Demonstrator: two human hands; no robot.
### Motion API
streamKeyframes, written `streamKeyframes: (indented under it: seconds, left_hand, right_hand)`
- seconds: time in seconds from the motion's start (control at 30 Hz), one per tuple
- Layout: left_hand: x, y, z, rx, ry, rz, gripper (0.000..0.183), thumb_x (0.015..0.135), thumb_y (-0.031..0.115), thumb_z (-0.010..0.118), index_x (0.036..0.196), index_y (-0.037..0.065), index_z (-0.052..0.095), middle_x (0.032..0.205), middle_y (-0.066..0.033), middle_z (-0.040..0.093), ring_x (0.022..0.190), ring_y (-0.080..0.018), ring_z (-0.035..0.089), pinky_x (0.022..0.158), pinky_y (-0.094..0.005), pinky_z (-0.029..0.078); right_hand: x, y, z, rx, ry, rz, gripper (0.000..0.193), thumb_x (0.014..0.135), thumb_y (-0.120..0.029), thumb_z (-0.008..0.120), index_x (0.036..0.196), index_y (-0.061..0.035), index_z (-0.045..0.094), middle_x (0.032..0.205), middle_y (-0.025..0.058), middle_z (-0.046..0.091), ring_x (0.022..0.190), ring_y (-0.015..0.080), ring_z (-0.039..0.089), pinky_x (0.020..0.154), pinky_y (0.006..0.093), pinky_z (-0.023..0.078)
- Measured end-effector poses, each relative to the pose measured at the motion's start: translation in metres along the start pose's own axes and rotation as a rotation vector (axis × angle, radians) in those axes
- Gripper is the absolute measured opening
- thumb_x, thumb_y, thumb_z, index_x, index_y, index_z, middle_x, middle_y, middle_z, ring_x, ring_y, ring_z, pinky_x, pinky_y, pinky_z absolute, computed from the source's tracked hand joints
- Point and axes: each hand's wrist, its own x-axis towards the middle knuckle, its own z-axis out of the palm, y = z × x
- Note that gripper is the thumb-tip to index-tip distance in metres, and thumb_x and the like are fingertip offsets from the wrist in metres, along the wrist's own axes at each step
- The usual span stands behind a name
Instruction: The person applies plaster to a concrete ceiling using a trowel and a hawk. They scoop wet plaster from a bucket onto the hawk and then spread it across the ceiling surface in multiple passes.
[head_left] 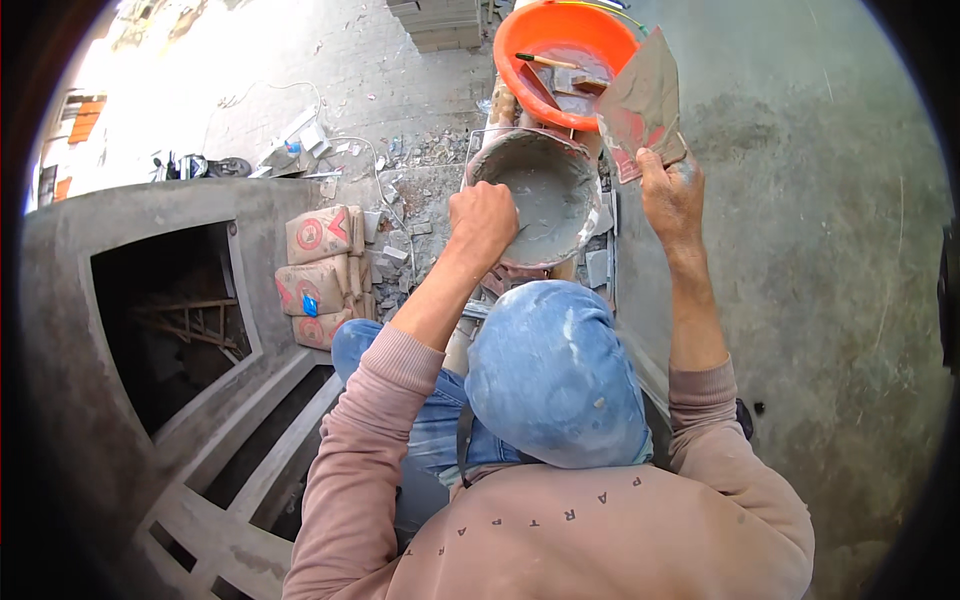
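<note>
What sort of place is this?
Probably a construction or renovation site: there's a round, grey-smeared bucket of mortar-like grey paste, stacked brown sacks with red markings, and broken grey rubble.

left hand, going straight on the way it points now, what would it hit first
Probably the far inner wall of the bucket; if the left hand sits above the rim, it may pass over and meet the orange basin beyond instead. Its height is unclear from this one view.
</note>
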Motion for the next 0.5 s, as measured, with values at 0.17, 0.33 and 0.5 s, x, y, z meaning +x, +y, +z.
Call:
streamKeyframes:
  seconds: [0.17,0.33,0.5]
  left_hand:
    - [-0.003,0.025,-0.033,0.221,-0.110,0.102,0.020,0.088,0.020,0.063,0.097,0.011,0.077,0.096,-0.0120,0.075,0.090,-0.0262,0.074,0.071,-0.0376,0.059]
    - [0.007,0.019,-0.052,0.318,-0.060,-0.044,0.020,0.090,0.017,0.061,0.101,0.013,0.077,0.101,-0.0103,0.075,0.095,-0.0244,0.073,0.070,-0.0354,0.059]
    - [0.000,0.020,-0.062,0.329,-0.039,0.003,0.020,0.090,0.018,0.061,0.101,0.012,0.077,0.103,-0.0110,0.074,0.096,-0.0239,0.072,0.070,-0.0357,0.059]
  right_hand:
    - [-0.053,0.058,-0.046,-0.116,0.057,0.112,0.027,0.086,-0.008,0.052,0.108,0.0017,0.064,0.077,0.0136,0.068,0.068,0.0159,0.065,0.063,0.0351,0.052]
    - [-0.093,0.139,-0.043,-0.082,-0.196,0.792,0.019,0.082,-0.010,0.056,0.084,0.0065,0.067,0.072,0.0145,0.067,0.056,0.0221,0.064,0.054,0.0346,0.048]
    - [-0.094,0.191,0.029,0.320,-0.429,0.769,0.020,0.079,-0.010,0.059,0.077,0.0091,0.066,0.067,0.0124,0.065,0.049,0.0187,0.058,0.048,0.0319,0.045]
